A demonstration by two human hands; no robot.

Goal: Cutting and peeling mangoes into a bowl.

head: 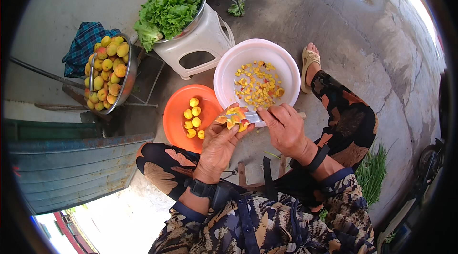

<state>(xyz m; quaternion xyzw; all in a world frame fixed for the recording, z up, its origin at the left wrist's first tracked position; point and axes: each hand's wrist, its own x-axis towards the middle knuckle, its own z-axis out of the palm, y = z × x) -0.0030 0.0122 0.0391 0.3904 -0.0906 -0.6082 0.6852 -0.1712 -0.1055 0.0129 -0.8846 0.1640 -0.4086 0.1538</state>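
My left hand (222, 138) holds a partly cut yellow fruit (234, 118), apparently an apricot or small peach, with cut pieces about it. The fist of my right hand (289, 130) is closed on a knife, whose flat metal blade (252, 117) lies against the fruit; its handle is mostly hidden by my fingers. Just beyond my hands, a pale pink plastic basin (222, 69) has many yellow peel pieces (259, 85) scattered over its bottom. Left of it, an orange plastic basin (173, 116) holds several peeled yellow fruits (195, 111).
A metal bowl (131, 75) heaped with unpeeled fruits (109, 64) stands at the left by a blue plaid cloth (81, 44). Leaf lettuce (171, 7) fills another metal bowl on a white plastic stool (195, 48). Long green stalks (373, 175) lie on the floor at right.
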